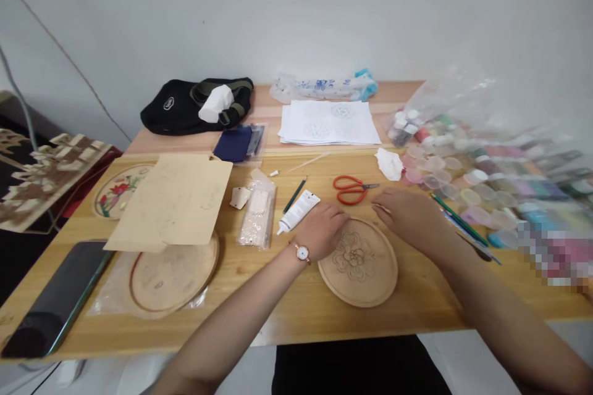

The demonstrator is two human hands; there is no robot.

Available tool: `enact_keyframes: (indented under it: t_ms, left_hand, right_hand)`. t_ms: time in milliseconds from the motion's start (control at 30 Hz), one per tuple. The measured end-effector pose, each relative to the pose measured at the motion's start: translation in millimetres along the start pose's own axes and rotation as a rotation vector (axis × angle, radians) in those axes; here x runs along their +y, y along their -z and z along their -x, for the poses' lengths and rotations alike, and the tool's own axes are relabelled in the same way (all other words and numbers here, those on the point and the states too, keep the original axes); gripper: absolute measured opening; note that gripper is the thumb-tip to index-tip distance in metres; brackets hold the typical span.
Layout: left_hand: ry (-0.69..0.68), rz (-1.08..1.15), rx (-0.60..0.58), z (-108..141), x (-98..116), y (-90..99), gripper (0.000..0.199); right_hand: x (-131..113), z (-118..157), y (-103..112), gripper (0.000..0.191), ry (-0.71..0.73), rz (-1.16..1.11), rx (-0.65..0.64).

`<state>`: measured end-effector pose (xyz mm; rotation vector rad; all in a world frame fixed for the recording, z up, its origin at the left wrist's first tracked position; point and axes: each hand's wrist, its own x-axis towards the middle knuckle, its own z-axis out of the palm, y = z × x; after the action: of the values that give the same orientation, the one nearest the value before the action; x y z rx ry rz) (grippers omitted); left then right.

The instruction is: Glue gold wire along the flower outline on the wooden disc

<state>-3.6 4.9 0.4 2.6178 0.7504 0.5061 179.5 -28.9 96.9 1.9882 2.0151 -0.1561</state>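
A round wooden plate (370,278) with a flower outline drawn in its middle lies on the table in front of me. My left hand (327,231), with a watch (302,253) on its wrist, is curled over the plate's upper left rim. Its thumb is hidden. Just beyond the upper right rim, my right hand (403,213) has its fingers drawn together, and what is between them is hidden. Red-handled scissors (349,190) lie between and beyond my hands. Beside my left hand rest a white tube (299,211) and a dark green pencil (295,195).
Paint pots (435,173) and bottles crowd the right side, near pencils and brushes (463,222). Paper sheets (328,122), a crumpled tissue (389,163) and a black bag (185,105) lie farther back. Leftward are brown paper (173,200), another wooden plate (171,278) and a phone (60,296).
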Motion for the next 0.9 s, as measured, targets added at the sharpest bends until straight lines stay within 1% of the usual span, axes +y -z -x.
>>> enact_keyframes:
  t_ms: [100, 167, 233, 333, 400, 467, 533, 633, 700, 800, 833, 900]
  left_hand:
    - [0.000, -0.018, -0.026, -0.7, 1.1, 2.5, 0.027]
    - [-0.001, -0.041, -0.043, -0.8, 2.4, 3.7, 0.026]
    - [0.002, -0.067, -0.055, -0.9, 3.4, 4.3, 0.026]
    - [0.006, -0.099, -0.067, -2.1, 3.3, 4.5, 0.023]
    - [0.002, -0.113, -0.077, -3.4, 2.7, 4.9, 0.020]
    - [0.001, -0.128, -0.086, -3.8, 2.6, 5.7, 0.019]
    - [0.002, -0.145, -0.092, -2.4, 4.0, 7.1, 0.025]
    - [0.020, -0.172, -0.081, 2.5, 8.2, 9.2, 0.026]
    - [0.035, -0.182, -0.058, 5.4, 10.5, 10.2, 0.026]
    - [0.030, -0.163, -0.046, 5.8, 9.8, 9.8, 0.030]
    - [0.014, -0.146, -0.058, 4.8, 8.5, 8.9, 0.032]
    - [0.002, -0.118, -0.055, 2.1, 5.2, 6.2, 0.034]
  right_hand:
    - [-14.3, -36.6, 11.7, 0.027, 0.127, 0.029, 0.016]
    - [-23.0, -57.8, 12.4, 0.022, 0.199, 0.056, -0.009]
    - [-30.8, -71.1, 10.0, 0.025, 0.213, 0.098, -0.028]
    - [-39.0, -77.6, 5.0, 0.032, 0.179, 0.156, -0.020]
    - [-40.4, -78.6, 1.7, 0.033, 0.171, 0.166, -0.003]
    - [-38.4, -80.4, -0.9, 0.032, 0.188, 0.143, 0.019]
    - [-33.5, -82.0, -1.7, 0.026, 0.221, 0.081, 0.068]
    - [-21.4, -77.4, 3.5, 0.006, 0.269, -0.098, 0.230]
    - [-11.1, -65.5, 12.1, 0.007, 0.282, -0.268, 0.380]
    - [3.8, -34.3, 29.8, 0.009, 0.260, -0.569, 0.617]
    - [7.5, -21.8, 35.9, 0.012, 0.250, -0.674, 0.683]
    - [11.9, 3.6, 46.7, 0.020, 0.243, -0.871, 0.774]
